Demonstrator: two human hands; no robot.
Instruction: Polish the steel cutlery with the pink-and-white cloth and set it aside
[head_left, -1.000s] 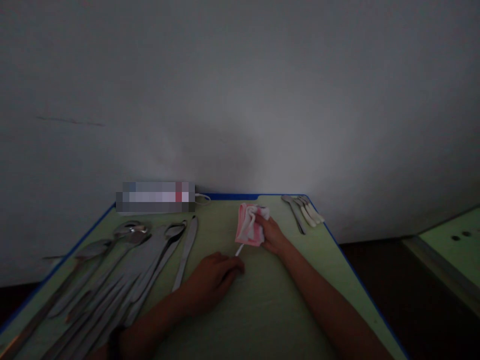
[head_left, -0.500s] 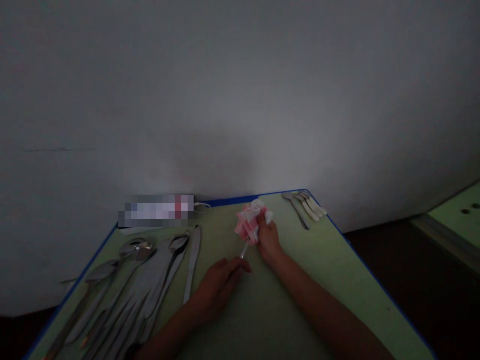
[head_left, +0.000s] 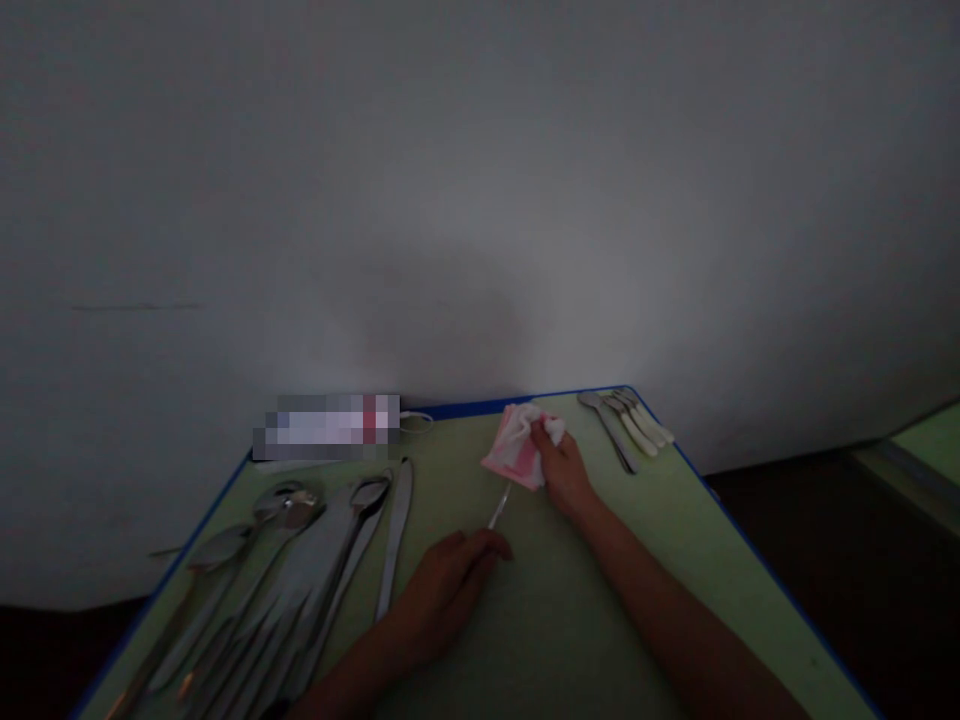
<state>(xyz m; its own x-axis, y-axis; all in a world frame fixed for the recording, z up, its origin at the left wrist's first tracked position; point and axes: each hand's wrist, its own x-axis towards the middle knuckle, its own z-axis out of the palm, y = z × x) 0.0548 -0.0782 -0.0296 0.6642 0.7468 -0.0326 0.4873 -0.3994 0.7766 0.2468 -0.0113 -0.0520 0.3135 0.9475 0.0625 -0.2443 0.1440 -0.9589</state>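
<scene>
Near the middle of the table, my left hand (head_left: pixel 454 580) is closed round one end of a thin shiny metal utensil (head_left: pixel 499 506). The utensil points up and away, and its far end is hidden by a pink and white cloth (head_left: pixel 517 445), so its kind does not show. My right hand (head_left: pixel 564 466) pinches the crumpled cloth from the right, its fingers partly covered by the folds. Left of my left hand lies a table knife (head_left: pixel 394 535). Beside it are a spoon (head_left: pixel 370 490) and several other long metal utensils.
A spoon (head_left: pixel 609 432) and several forks with white handles (head_left: pixel 643 430) lie at the table's far right corner. A blurred-out box-like item (head_left: pixel 326 428) with a white cord (head_left: pixel 418 420) stands at the back left. The green table (head_left: pixel 720 600) has a blue edge against a grey wall (head_left: pixel 480 200).
My right hand and the cloth have slid up along the utensil, away from my left hand, baring more metal. The cloth looks more spread out. The whole view has shifted slightly.
</scene>
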